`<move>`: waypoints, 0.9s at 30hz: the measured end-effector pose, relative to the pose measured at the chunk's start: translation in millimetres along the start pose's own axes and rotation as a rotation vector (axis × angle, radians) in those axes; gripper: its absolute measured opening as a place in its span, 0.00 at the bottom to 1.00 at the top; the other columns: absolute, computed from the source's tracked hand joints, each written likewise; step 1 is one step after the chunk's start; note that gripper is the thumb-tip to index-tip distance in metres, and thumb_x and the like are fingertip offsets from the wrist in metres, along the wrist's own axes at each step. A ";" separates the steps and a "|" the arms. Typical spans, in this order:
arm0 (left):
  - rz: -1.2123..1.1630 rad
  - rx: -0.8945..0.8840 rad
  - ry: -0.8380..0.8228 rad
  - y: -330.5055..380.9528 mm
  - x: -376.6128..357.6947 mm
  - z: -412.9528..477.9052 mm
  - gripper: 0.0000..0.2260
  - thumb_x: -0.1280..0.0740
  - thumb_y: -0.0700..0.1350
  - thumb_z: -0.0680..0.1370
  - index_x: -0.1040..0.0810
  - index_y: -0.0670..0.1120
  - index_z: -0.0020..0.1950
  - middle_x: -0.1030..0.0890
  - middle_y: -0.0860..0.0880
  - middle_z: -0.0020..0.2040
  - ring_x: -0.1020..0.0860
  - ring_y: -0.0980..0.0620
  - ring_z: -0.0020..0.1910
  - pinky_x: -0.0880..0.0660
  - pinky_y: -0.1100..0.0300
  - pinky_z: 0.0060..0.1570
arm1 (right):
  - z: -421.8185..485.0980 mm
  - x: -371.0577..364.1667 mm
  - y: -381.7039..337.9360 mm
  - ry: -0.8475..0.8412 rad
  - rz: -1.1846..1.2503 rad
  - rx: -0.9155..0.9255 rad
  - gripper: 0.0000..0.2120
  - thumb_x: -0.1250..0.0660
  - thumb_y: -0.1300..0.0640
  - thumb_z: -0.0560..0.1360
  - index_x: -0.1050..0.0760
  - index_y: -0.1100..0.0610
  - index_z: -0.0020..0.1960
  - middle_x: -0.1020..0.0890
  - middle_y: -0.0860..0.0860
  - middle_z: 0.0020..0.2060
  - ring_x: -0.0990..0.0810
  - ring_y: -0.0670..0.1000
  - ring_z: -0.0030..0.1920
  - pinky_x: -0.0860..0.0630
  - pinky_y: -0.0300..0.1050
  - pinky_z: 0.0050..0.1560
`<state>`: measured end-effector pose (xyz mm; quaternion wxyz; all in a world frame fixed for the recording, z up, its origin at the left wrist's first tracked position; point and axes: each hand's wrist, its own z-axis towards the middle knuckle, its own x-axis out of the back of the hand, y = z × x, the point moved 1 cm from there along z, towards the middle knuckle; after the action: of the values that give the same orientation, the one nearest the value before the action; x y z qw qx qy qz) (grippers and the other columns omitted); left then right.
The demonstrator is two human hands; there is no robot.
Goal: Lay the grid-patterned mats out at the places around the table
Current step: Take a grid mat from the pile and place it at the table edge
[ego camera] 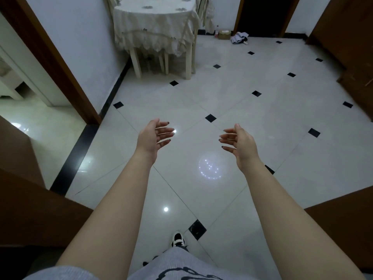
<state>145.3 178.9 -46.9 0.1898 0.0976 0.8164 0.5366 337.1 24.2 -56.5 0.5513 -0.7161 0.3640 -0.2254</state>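
Note:
My left hand (154, 136) and my right hand (237, 142) are stretched out in front of me over the floor, palms facing each other, fingers apart, holding nothing. A table (155, 21) draped in a cream lace cloth stands far ahead against the left wall, well beyond my hands. No grid-patterned mats are visible in this view.
White floor tiles (242, 110) with small black diamonds fill the room. A wooden door frame (52, 63) and an open doorway lie to the left, brown wooden furniture (347, 47) to the right. A cardboard box (224, 34) and crumpled cloth (239, 38) sit by the far doorway.

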 end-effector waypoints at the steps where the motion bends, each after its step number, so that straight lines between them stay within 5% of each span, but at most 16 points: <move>1: 0.002 0.002 -0.002 6.1 -1.5 14.3 0.15 0.43 0.51 0.79 0.22 0.43 0.52 0.16 0.44 0.46 0.18 0.47 0.46 0.24 0.51 0.54 | 13.8 -4.7 -3.5 0.008 -0.004 -0.002 0.17 0.45 0.48 0.80 0.23 0.58 0.47 0.19 0.56 0.42 0.18 0.54 0.44 0.22 0.54 0.52; 16: -0.015 0.072 0.003 35.3 -28.8 182.4 0.15 0.43 0.50 0.80 0.22 0.42 0.53 0.18 0.43 0.48 0.19 0.46 0.47 0.25 0.52 0.52 | 173.3 -42.9 -28.1 0.091 -0.030 -0.056 0.16 0.45 0.50 0.81 0.23 0.58 0.45 0.19 0.55 0.39 0.19 0.53 0.41 0.23 0.53 0.50; 27: 0.015 0.070 0.055 62.1 -115.5 330.6 0.15 0.43 0.50 0.80 0.22 0.41 0.53 0.18 0.42 0.46 0.19 0.47 0.45 0.24 0.52 0.51 | 353.6 -44.1 -64.2 0.047 -0.067 -0.076 0.14 0.44 0.53 0.80 0.23 0.59 0.44 0.18 0.56 0.39 0.19 0.53 0.41 0.23 0.52 0.48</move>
<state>384.6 439.5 -82.9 0.1599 0.0957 0.8387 0.5117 582.7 287.4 -94.6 0.5071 -0.7428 0.3609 -0.2465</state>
